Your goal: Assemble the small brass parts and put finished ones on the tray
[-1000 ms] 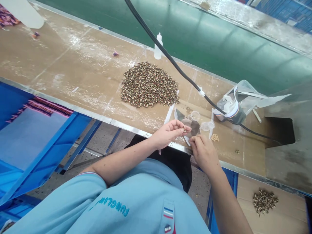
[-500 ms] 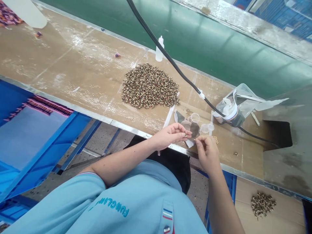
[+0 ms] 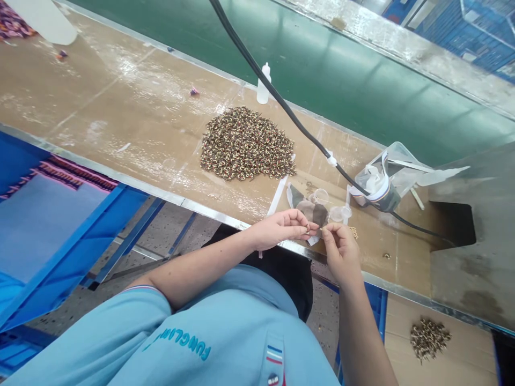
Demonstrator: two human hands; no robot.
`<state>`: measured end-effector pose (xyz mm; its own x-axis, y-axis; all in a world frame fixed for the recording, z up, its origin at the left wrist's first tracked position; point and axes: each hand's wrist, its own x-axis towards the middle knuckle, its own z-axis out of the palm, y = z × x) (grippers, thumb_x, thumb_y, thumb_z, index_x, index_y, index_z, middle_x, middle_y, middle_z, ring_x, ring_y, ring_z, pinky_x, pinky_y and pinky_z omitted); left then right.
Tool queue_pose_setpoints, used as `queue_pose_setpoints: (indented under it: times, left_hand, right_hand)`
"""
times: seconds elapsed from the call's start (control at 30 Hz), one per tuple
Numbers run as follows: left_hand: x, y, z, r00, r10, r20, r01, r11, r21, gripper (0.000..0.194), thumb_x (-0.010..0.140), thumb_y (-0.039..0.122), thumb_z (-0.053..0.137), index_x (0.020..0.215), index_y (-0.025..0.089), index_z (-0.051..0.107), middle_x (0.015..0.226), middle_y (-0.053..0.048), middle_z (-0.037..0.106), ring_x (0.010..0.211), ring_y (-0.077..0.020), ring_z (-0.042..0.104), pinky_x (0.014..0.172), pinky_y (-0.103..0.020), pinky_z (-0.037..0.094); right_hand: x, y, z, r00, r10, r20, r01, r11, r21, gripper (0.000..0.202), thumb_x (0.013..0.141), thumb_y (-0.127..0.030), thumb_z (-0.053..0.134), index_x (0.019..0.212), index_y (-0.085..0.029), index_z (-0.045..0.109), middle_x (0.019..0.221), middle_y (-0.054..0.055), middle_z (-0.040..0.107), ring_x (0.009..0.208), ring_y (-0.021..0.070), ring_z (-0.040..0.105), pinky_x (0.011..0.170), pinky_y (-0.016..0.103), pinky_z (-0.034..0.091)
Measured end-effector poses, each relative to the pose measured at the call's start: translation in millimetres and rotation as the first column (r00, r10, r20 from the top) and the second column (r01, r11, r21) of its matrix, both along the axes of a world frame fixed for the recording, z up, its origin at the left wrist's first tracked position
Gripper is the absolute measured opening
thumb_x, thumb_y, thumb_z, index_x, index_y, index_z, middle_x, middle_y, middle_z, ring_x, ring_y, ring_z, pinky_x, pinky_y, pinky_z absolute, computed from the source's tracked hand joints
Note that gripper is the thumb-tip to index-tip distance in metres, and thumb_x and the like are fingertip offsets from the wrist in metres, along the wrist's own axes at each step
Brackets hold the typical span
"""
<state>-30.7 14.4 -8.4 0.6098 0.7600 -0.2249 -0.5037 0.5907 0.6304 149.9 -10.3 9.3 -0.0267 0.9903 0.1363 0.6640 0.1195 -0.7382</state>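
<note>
My left hand (image 3: 284, 228) is over the near edge of the brown-topped bench (image 3: 153, 155), thumb and fingers pinched on a small dark-and-gold piece (image 3: 308, 230). Just right of it, my right hand (image 3: 341, 246) is closed at the fingertips; what it pinches is too small to name. The fingertips of both hands nearly meet. Behind them lie a dark patch of material (image 3: 319, 214) and small clear round dishes (image 3: 340, 214). A large pile of small dark-and-gold pieces (image 3: 247, 145) sits farther back on the bench.
A white bottle (image 3: 263, 86) stands behind the pile. A black cable (image 3: 298, 119) crosses above the bench to a clear container (image 3: 374, 174) at the right. Small gold bits (image 3: 353, 232) lie beside my right hand. A smaller pile (image 3: 429, 339) rests on cardboard, lower right.
My left hand has moved slightly down, its fingertips now closer to my right hand's. The view has shifted a little. Both hands keep their pinch.
</note>
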Motion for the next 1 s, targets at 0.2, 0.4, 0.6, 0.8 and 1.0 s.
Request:
queue_pose_setpoints:
  times: [0.2,0.4,0.6,0.8,1.0]
  left_hand:
    - [0.3,-0.2,-0.1,1.0,0.006,0.006,-0.006,1.0,-0.018,0.028,0.069,0.03,0.077,0.078,0.013,0.056,0.103,-0.012,0.069,0.099,-0.0192,0.065,0.099,-0.042,0.042]
    - [0.0,0.1,2.0,1.0,0.005,-0.013,-0.006,0.999,-0.038,0.031,0.067,0.031,0.078,0.077,0.013,0.055,0.103,-0.012,0.069,0.099,-0.0189,0.065,0.099,-0.041,0.042]
    - [0.1,-0.1,1.3,1.0,0.003,-0.019,-0.003,1.0,-0.023,0.03,0.067,0.03,0.077,0.078,0.013,0.056,0.106,-0.013,0.068,0.1,-0.0194,0.065,0.1,-0.042,0.042]
    - [0.4,0.0,2.2,0.999,-0.002,-0.037,0.002,1.0,-0.013,0.033,0.066,0.033,0.078,0.078,0.012,0.055,0.104,-0.013,0.068,0.099,-0.0189,0.065,0.098,-0.041,0.043]
    - [0.3,0.6,2.7,0.999,0.0,-0.047,-0.001,1.0,-0.022,0.033,0.066,0.033,0.078,0.078,0.012,0.055,0.103,-0.012,0.068,0.099,-0.0183,0.065,0.096,-0.039,0.044]
  right_hand:
    - [-3.5,0.8,-5.4,0.993,0.004,0.119,-0.016,0.994,0.105,0.016,0.087,-0.032,0.048,0.08,-0.021,0.056,0.076,0.002,0.057,0.071,0.0156,0.052,0.065,0.03,0.041]
    - [-5.3,0.2,-8.1,0.986,-0.013,0.166,-0.011,0.99,0.141,0.014,0.089,-0.031,0.047,0.081,-0.021,0.055,0.077,0.002,0.058,0.072,0.0158,0.052,0.065,0.03,0.04]
    - [-6.4,-0.9,-8.6,0.978,-0.003,0.207,-0.033,0.985,0.169,0.012,0.089,-0.028,0.046,0.082,-0.022,0.053,0.077,0.002,0.058,0.074,0.0164,0.054,0.067,0.03,0.041]
    - [-6.5,-1.2,-11.5,0.976,-0.014,0.219,-0.024,0.985,0.171,0.014,0.09,-0.029,0.044,0.082,-0.022,0.052,0.079,0.002,0.058,0.077,0.0172,0.054,0.069,0.031,0.04]
    - [-6.3,-0.7,-11.0,0.987,-0.016,0.159,-0.006,0.99,0.138,0.016,0.089,-0.031,0.044,0.081,-0.021,0.053,0.078,0.002,0.057,0.074,0.0166,0.053,0.067,0.031,0.04]
